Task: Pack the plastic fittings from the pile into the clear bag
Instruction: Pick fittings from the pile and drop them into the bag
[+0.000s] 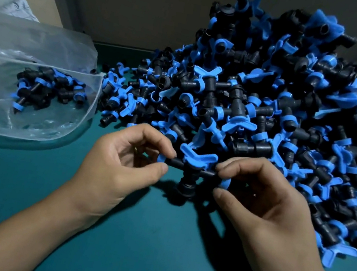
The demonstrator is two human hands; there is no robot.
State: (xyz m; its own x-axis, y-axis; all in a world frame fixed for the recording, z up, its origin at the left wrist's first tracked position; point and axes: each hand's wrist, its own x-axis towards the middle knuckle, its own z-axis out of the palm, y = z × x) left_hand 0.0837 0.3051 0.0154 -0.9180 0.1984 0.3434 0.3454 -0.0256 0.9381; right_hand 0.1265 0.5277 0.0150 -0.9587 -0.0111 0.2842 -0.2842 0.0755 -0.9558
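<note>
While I am holding one fitting (190, 173) up over the green table (152, 250), close in front of me, my left hand (120, 161) is pinching its left end between thumb and forefinger, and my right hand (264, 198) is pinching the right end, where a blue ring is sitting. I think I am holding it by both ends so that I can look at the blue wing handle on top before I am packing it. The black stem is pointing down, just above the table.

At about ten o'clock from my hands, the clear bag (26, 84) is lying on its side with its mouth opening toward the pile. It is holding only a small cluster of fittings. At one o'clock, the pile (273, 104) is rising high against the grey wall (136, 3), so I judge that most of the work is remaining.
</note>
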